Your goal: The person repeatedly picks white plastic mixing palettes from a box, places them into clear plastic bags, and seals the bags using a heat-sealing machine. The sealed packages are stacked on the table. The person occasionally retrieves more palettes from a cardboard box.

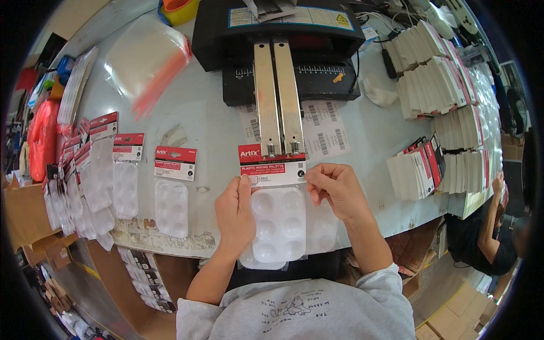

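Now, the left hand (pixel 236 212) and right hand (pixel 338 188) pinch opposite edges of a red-and-white header card (pixel 274 169) joined to a white palette (pixel 279 222)

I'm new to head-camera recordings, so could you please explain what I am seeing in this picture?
There is no robot here: a camera on a person's head looks down at their own bare hands, and its wide fisheye lens bends straight edges. The left hand and right hand hold a red-and-white card by its sides, with a white six-welled palette below it. Just beyond, two metal bars reach out from a black machine on the pale table. To the left lie similar carded palettes and, farther back, clear bags with red edges. Stacks of cards stand on the right.
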Demonstrator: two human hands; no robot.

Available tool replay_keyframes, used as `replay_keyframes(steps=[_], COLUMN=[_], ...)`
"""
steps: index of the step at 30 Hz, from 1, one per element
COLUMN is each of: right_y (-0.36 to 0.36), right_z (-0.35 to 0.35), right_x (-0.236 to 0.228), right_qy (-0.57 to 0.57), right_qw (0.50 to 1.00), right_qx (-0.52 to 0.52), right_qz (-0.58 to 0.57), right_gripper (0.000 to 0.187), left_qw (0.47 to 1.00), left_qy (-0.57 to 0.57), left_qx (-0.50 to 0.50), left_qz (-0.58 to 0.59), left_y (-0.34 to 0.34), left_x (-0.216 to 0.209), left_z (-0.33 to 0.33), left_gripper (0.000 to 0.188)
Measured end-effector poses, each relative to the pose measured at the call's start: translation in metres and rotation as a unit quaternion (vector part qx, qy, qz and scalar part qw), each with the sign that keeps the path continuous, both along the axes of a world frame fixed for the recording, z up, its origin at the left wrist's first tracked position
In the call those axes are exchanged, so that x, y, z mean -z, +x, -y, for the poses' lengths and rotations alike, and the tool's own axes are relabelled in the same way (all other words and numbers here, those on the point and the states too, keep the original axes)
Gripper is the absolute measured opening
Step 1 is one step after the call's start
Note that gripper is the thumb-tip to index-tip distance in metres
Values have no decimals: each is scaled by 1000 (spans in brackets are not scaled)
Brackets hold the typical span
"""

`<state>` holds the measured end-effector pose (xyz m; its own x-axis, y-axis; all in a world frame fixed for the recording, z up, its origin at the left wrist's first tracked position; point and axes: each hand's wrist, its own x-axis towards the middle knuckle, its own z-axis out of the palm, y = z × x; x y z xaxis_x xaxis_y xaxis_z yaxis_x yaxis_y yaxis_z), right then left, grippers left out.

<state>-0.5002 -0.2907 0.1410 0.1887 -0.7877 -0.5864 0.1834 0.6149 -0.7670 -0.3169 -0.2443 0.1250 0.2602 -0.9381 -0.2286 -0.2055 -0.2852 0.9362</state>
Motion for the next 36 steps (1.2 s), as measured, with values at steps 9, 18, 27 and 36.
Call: replay_keyframes(steps=[9,18,27,36], right_y=[-9,-5,-25,-237], right_z=[-4,21,12,-16], right_x=[21,25,-7,9], right_qy=[-32,-74,-172,-240], right_qw=[999,997,957,748], right_qx=[0,13,30,89], right_qz=[41,-8,-231,-613], right_gripper=[12,13,12,73], left_qw=[998,1000,956,913], left_qy=[20,0,-76,-82], left_qx=[-32,-15,66,55], left_qz=[-53,-7,275,397], left_y=[-1,2,29,76], left_x=[6,9,15,3], left_z=[-1,28,16,-28], left_gripper=[36,39,33,25])
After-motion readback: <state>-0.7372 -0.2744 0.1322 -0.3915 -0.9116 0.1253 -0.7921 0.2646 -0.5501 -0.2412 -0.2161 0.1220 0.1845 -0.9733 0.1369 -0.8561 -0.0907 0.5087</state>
